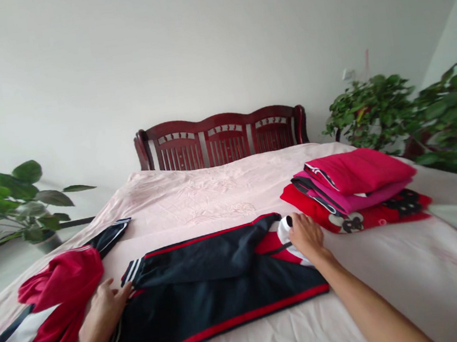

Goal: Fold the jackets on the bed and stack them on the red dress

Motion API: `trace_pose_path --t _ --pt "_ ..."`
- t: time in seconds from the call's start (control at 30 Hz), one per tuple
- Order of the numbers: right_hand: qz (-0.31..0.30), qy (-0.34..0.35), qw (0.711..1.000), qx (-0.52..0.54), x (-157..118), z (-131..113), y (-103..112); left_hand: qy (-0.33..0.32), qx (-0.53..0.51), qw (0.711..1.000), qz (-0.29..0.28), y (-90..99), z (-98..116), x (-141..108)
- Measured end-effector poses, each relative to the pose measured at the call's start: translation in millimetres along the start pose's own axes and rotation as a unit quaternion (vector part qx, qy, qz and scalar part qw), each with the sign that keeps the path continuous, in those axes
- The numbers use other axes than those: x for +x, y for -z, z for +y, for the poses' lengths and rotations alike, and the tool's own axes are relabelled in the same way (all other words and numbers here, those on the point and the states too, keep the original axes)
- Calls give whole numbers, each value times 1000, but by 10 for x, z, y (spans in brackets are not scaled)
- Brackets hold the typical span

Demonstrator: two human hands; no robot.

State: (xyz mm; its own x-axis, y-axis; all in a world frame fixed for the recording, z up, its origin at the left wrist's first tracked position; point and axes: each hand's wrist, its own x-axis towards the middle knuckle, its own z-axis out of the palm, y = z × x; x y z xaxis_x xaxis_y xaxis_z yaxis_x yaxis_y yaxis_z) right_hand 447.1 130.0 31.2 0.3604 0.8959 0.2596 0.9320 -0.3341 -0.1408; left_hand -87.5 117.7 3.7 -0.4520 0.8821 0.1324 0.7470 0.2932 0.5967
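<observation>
Head view: a dark jacket [204, 303] with red edging lies flat on the pale bedspread [414, 270], between a crumpled red garment [63, 277] and a folded stack [363, 173].
Right hand: its thumb and fingers [296, 223] pinch the white part of the collar; the right hand [308, 236] itself sits just beside the stack.
Left hand: the fingers are loosely bent, with the left hand [104, 311] at the striped cuff [132, 270]; whether it grips or merely rests there, I cannot tell.
Collar: only one spot of the collar [286, 233] is held, so a sharp pull would probably twist the neck end and skew the jacket.
Sleeve: the upper sleeve [219, 259] lies loose along the body; lifting the collar quickly could let it slide off or bunch.
Red garment: it lies close to the left hand, and a careless sweep might drag it along.
Folded stack: its layers overhang unevenly, so a knock from the right hand or wrist could topple the top pieces.
Bedspread: the cloth is wrinkled near the jacket; pressing down while pulling may drag it too.
</observation>
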Motion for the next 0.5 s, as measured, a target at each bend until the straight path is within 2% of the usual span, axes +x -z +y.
trace_pose_path --t 0.07,0.1,0.17,0.23,0.3,0.4,0.5 --pt "52 94 994 9 -36 -138 -15 -57 101 992 49 20 238 -158" --pt "56 143 988 12 -51 -198 -41 -110 125 985 50 2 359 -239" --pt "9 188 982 2 -65 -264 -128 -216 175 960 29 -89 551 -373" --pt "-62 154 986 -21 -51 -235 -242 -282 242 928 -11 -221 634 -453" --pt "-107 103 988 -37 -16 -135 -352 -305 301 903 -40 -341 616 -482" --pt "-111 93 989 -41 49 17 -449 -314 341 885 -44 -432 521 -482" --pt "-124 94 987 -39 95 37 -410 -322 341 883 -27 -444 479 -486"
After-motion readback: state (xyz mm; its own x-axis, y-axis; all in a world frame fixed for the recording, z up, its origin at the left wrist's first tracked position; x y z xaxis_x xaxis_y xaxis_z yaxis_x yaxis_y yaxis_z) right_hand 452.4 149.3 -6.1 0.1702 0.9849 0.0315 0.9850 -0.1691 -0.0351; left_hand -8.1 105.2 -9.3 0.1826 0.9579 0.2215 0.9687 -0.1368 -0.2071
